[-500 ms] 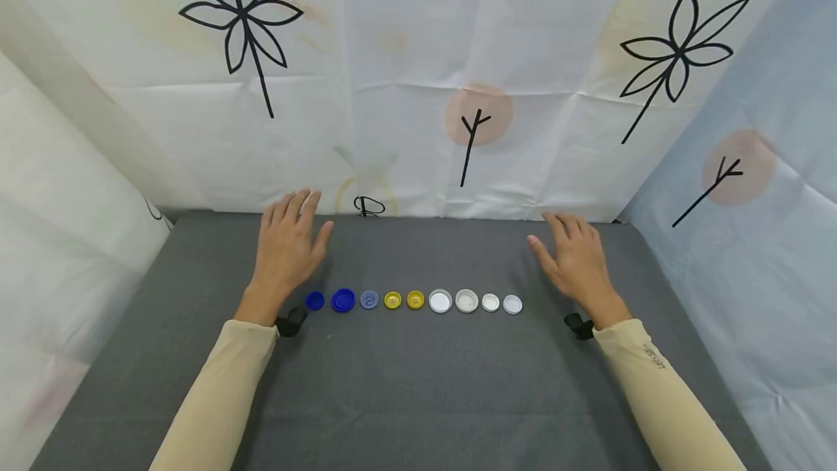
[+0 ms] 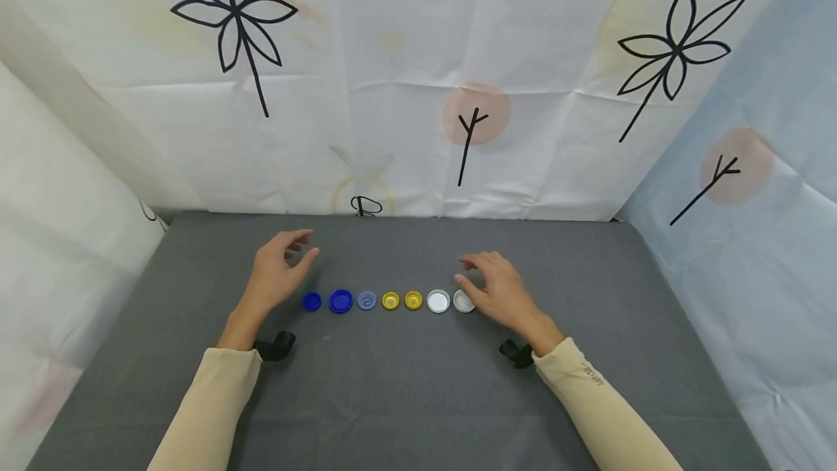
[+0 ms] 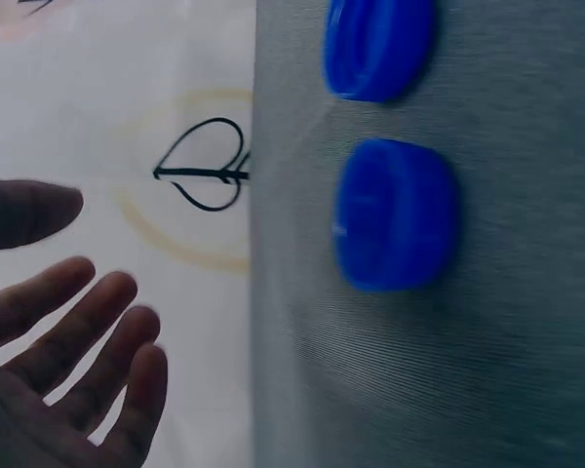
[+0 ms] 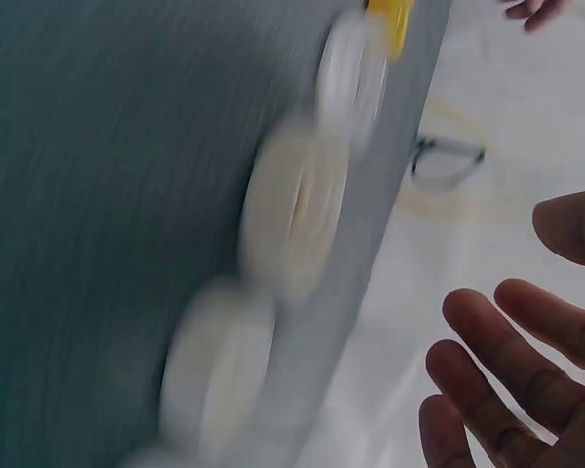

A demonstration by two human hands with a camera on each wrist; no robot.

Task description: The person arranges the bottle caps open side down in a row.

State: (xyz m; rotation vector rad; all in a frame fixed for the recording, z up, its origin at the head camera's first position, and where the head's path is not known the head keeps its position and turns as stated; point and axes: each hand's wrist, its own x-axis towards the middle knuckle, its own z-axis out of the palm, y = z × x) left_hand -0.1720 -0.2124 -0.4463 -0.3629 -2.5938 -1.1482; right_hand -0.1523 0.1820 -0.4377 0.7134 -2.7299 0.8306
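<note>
A row of bottle caps lies on the grey cloth. From the left in the head view come a small dark blue cap (image 2: 312,302), a larger blue cap (image 2: 341,302), a light blue cap (image 2: 367,300), two yellow caps (image 2: 413,300) and a white cap (image 2: 438,301). My left hand (image 2: 273,275) hovers just above and left of the small blue cap, fingers loosely bent, holding nothing. Over the right end of the row is my right hand (image 2: 503,295), partly covering an off-white cap (image 2: 463,302) and hiding the smaller white caps. In the right wrist view its fingers (image 4: 497,351) are relaxed around nothing.
The grey cloth (image 2: 392,398) covers the table. A white patterned curtain (image 2: 392,129) stands along its back edge, with further curtain panels on the left (image 2: 59,238) and right (image 2: 771,275). Each wrist carries a black strap (image 2: 276,347).
My right hand has moved left, from beyond the row to over its white end. My left hand has drawn back slightly toward me, its fingers more bent. The caps stay put.
</note>
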